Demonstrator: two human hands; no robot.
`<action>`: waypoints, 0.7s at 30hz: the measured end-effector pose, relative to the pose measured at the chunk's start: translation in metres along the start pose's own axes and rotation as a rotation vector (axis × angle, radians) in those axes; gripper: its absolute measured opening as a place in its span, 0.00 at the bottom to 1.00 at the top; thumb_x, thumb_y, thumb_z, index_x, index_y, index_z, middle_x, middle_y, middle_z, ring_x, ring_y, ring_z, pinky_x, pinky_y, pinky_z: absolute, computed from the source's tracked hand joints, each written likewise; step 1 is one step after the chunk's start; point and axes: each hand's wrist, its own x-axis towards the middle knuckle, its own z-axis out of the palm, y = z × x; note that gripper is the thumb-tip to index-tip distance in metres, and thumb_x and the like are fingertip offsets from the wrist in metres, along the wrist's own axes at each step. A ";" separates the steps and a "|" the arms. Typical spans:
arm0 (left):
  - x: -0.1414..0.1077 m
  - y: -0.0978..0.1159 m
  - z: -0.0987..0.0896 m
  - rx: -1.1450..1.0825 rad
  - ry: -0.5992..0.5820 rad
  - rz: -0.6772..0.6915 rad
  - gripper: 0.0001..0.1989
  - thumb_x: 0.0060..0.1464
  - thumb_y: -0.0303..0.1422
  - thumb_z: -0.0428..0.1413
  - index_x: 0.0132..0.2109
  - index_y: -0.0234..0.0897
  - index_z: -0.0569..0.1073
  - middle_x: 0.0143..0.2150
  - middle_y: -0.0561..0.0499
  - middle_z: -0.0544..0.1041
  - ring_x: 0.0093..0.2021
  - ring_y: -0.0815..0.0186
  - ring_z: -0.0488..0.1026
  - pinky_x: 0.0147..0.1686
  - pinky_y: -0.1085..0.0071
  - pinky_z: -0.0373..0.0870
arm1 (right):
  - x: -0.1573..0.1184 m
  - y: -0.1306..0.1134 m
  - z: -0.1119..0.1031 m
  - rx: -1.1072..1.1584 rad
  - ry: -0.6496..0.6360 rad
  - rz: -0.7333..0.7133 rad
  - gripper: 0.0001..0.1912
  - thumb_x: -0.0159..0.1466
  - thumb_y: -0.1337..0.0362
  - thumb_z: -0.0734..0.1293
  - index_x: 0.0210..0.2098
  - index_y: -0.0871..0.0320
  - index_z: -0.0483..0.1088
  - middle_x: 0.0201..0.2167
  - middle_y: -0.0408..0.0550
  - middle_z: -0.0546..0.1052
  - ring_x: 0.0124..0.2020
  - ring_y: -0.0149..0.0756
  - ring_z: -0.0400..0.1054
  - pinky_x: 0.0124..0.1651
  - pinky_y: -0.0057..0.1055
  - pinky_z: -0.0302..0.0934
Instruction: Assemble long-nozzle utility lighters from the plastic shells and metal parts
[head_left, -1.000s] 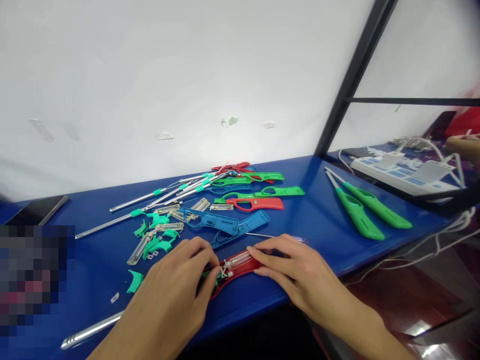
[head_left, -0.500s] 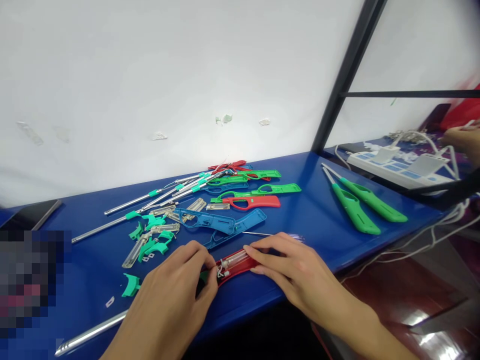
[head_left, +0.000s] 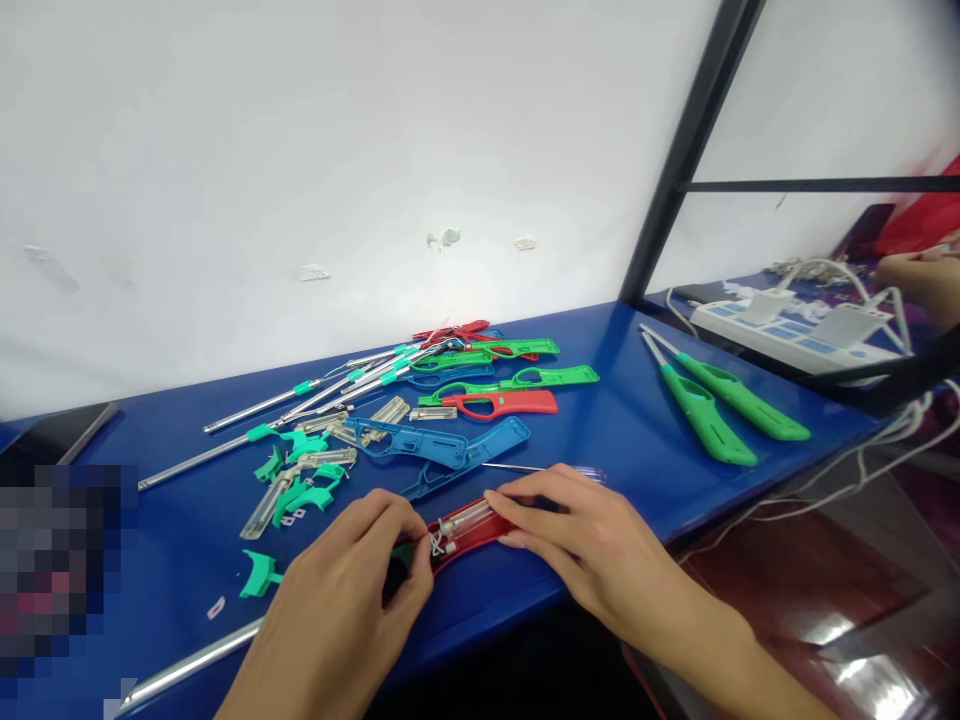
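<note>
At the table's near edge lies a red lighter shell (head_left: 480,534), its inside facing up. A clear fuel tank (head_left: 463,519) sits in it, with white wire around the tank's left end. My left hand (head_left: 345,590) is closed around the shell's left end and hides much of it. My right hand (head_left: 581,525) grips the right end, fingertips on the tank and rim. A silver lighter tube (head_left: 202,655) sticks out left from beneath my left hand. Blue shell halves (head_left: 420,445) lie just beyond, near a thin screwdriver (head_left: 589,473) partly behind my right hand.
Green triggers (head_left: 259,574), loose clear tanks (head_left: 268,505) and metal tubes (head_left: 199,458) lie on the left. Green and red shells (head_left: 517,403) are at the back. Two green lighters (head_left: 709,415) rest right, before a black frame (head_left: 686,150) and power strip (head_left: 795,335). Another person's hand (head_left: 919,275) shows far right.
The view has shifted slightly. Both hands keep their hold on the red lighter shell, and my left fingers have moved only a little at its left end.
</note>
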 end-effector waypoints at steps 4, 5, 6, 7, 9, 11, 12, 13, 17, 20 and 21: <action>-0.005 -0.001 0.003 -0.006 0.027 0.015 0.09 0.68 0.31 0.51 0.38 0.44 0.73 0.37 0.56 0.77 0.33 0.68 0.78 0.33 0.72 0.73 | 0.000 0.000 0.000 -0.016 -0.001 -0.003 0.15 0.77 0.64 0.65 0.59 0.54 0.79 0.51 0.52 0.83 0.45 0.42 0.79 0.50 0.41 0.74; -0.006 -0.001 0.003 -0.007 0.036 0.023 0.08 0.68 0.30 0.51 0.39 0.44 0.72 0.37 0.56 0.77 0.33 0.68 0.78 0.34 0.71 0.74 | 0.000 0.000 0.000 -0.022 -0.001 -0.001 0.15 0.77 0.64 0.65 0.58 0.54 0.79 0.51 0.52 0.83 0.45 0.42 0.79 0.50 0.40 0.74; -0.007 -0.001 0.004 -0.008 0.043 0.028 0.08 0.68 0.30 0.51 0.39 0.44 0.72 0.37 0.56 0.77 0.34 0.68 0.78 0.35 0.71 0.74 | 0.000 0.000 0.000 -0.026 -0.003 0.001 0.15 0.77 0.64 0.65 0.59 0.54 0.79 0.52 0.52 0.83 0.45 0.42 0.79 0.49 0.40 0.74; -0.008 -0.001 0.004 -0.007 0.053 0.032 0.08 0.68 0.30 0.51 0.39 0.44 0.72 0.38 0.56 0.78 0.34 0.68 0.78 0.36 0.71 0.74 | 0.000 0.000 -0.001 -0.030 -0.007 0.001 0.15 0.77 0.64 0.65 0.59 0.54 0.79 0.52 0.52 0.83 0.46 0.43 0.79 0.49 0.40 0.74; -0.009 -0.001 0.004 -0.006 0.068 0.037 0.08 0.68 0.30 0.51 0.40 0.44 0.72 0.38 0.55 0.78 0.35 0.67 0.79 0.37 0.71 0.75 | 0.001 0.000 -0.001 -0.032 -0.023 0.000 0.16 0.77 0.64 0.64 0.59 0.54 0.79 0.52 0.53 0.83 0.46 0.43 0.79 0.49 0.40 0.74; -0.009 -0.001 0.004 -0.007 0.077 0.038 0.08 0.68 0.30 0.51 0.40 0.44 0.72 0.39 0.55 0.78 0.35 0.67 0.79 0.37 0.70 0.75 | 0.001 0.000 -0.002 -0.034 -0.037 -0.002 0.16 0.77 0.65 0.64 0.60 0.55 0.79 0.52 0.53 0.83 0.46 0.43 0.79 0.49 0.41 0.74; -0.008 -0.002 0.004 -0.008 0.081 0.040 0.07 0.68 0.30 0.51 0.40 0.44 0.73 0.39 0.55 0.78 0.36 0.67 0.79 0.38 0.70 0.75 | 0.001 0.000 -0.002 -0.035 -0.039 -0.003 0.16 0.77 0.66 0.64 0.60 0.55 0.78 0.52 0.53 0.83 0.46 0.43 0.79 0.50 0.41 0.74; -0.008 -0.002 0.004 -0.008 0.083 0.040 0.07 0.68 0.30 0.51 0.41 0.44 0.73 0.39 0.54 0.78 0.36 0.66 0.79 0.38 0.70 0.76 | 0.001 0.000 -0.003 -0.037 -0.041 -0.004 0.16 0.77 0.66 0.64 0.60 0.54 0.78 0.52 0.53 0.83 0.47 0.43 0.79 0.51 0.42 0.74; -0.007 -0.004 0.005 -0.002 0.081 0.049 0.07 0.69 0.31 0.52 0.41 0.45 0.74 0.40 0.54 0.79 0.37 0.66 0.80 0.39 0.69 0.76 | 0.000 0.000 -0.003 -0.041 -0.049 0.000 0.16 0.77 0.66 0.64 0.60 0.53 0.78 0.53 0.53 0.83 0.47 0.43 0.80 0.53 0.42 0.73; -0.011 -0.006 0.004 0.026 0.078 0.079 0.07 0.71 0.32 0.51 0.46 0.46 0.74 0.43 0.54 0.80 0.40 0.64 0.81 0.43 0.66 0.77 | 0.000 0.000 -0.002 -0.039 -0.047 0.005 0.16 0.77 0.66 0.65 0.60 0.52 0.78 0.53 0.52 0.83 0.48 0.43 0.80 0.55 0.43 0.73; -0.014 -0.007 0.004 0.044 0.083 0.087 0.07 0.71 0.33 0.51 0.49 0.47 0.74 0.45 0.53 0.81 0.42 0.62 0.81 0.44 0.65 0.77 | 0.000 0.000 -0.002 -0.037 -0.047 0.008 0.16 0.77 0.66 0.65 0.60 0.52 0.78 0.53 0.52 0.83 0.48 0.43 0.80 0.55 0.44 0.73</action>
